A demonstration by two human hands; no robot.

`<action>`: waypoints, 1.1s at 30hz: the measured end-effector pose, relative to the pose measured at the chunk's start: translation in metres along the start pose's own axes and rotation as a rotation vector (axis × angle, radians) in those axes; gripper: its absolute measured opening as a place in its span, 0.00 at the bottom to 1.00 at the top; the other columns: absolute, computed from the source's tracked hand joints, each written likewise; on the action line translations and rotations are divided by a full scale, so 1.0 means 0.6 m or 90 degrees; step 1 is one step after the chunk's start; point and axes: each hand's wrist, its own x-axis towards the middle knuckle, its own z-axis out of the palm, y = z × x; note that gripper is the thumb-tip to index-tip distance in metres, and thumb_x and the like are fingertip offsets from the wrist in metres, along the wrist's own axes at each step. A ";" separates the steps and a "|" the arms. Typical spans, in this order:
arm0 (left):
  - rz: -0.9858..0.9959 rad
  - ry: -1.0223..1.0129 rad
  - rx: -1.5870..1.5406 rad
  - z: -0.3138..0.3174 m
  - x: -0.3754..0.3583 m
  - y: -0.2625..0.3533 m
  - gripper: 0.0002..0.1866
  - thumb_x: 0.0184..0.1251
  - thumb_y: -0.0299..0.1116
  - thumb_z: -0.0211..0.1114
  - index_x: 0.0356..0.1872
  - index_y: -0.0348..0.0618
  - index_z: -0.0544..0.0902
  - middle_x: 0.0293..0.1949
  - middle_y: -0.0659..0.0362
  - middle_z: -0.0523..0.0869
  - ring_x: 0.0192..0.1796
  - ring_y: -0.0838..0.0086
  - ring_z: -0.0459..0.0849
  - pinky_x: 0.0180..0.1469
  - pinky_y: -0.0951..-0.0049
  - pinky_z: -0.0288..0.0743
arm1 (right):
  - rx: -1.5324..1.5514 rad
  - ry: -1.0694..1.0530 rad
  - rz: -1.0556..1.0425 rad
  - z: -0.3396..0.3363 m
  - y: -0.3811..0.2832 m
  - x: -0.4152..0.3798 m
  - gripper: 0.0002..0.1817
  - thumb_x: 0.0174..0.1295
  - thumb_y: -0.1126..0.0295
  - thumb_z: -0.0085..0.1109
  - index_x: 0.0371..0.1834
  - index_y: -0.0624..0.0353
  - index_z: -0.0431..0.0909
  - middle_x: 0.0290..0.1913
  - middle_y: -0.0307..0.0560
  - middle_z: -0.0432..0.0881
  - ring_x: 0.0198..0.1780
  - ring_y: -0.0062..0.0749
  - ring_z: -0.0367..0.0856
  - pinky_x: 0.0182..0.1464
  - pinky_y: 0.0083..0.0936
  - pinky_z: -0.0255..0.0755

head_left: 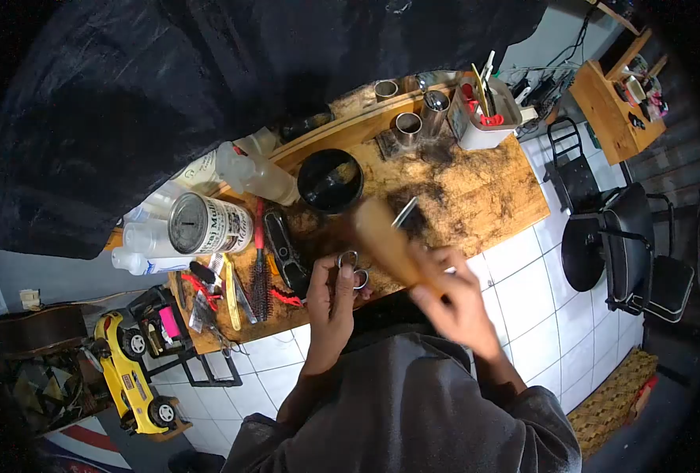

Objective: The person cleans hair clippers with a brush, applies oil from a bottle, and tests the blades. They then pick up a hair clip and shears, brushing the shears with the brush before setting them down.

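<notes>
My left hand [331, 303] is closed on a pair of scissors [348, 258] by their metal finger rings, at the table's front edge. To its right, my right hand [456, 299] grips a light brown brush [381, 236], blurred by motion, which points up and to the left. Just behind the brush, metal blades [405, 211] show above the table; whether they belong to the scissors I cannot tell. A black bowl [330, 181] with a brush inside stands beyond my hands. A black clipper [285, 256] and a red-handled round brush [260, 260] lie left of my left hand.
The wooden table [492, 189] has dark hair scattered on it. A large can [208, 223] and bottles stand at the left, metal cups [407, 126] and a tool container [484, 118] at the back right. A black chair [634, 252] stands to the right, a yellow toy car [133, 378] to the left.
</notes>
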 end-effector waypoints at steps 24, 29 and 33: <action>0.071 0.014 -0.025 -0.042 0.005 0.028 0.16 0.77 0.37 0.49 0.53 0.34 0.68 0.36 0.61 0.76 0.31 0.82 0.73 0.34 0.80 0.68 | -0.054 0.136 0.135 0.028 0.033 0.010 0.25 0.59 0.70 0.64 0.62 0.56 0.75 0.37 0.46 0.77 0.40 0.31 0.74 0.45 0.26 0.72; 0.103 -0.035 0.109 -0.057 0.015 0.022 0.14 0.76 0.34 0.50 0.50 0.32 0.71 0.35 0.60 0.76 0.32 0.80 0.73 0.36 0.79 0.69 | -0.028 0.211 0.249 -0.014 -0.005 0.035 0.25 0.64 0.70 0.59 0.65 0.59 0.71 0.34 0.44 0.75 0.40 0.29 0.72 0.47 0.26 0.69; 0.231 -0.092 0.207 -0.052 0.026 0.014 0.11 0.76 0.30 0.49 0.47 0.31 0.73 0.34 0.59 0.76 0.34 0.79 0.73 0.39 0.79 0.69 | 0.114 -0.011 0.094 0.002 -0.043 0.031 0.26 0.60 0.70 0.63 0.63 0.61 0.73 0.42 0.50 0.78 0.43 0.34 0.73 0.50 0.29 0.69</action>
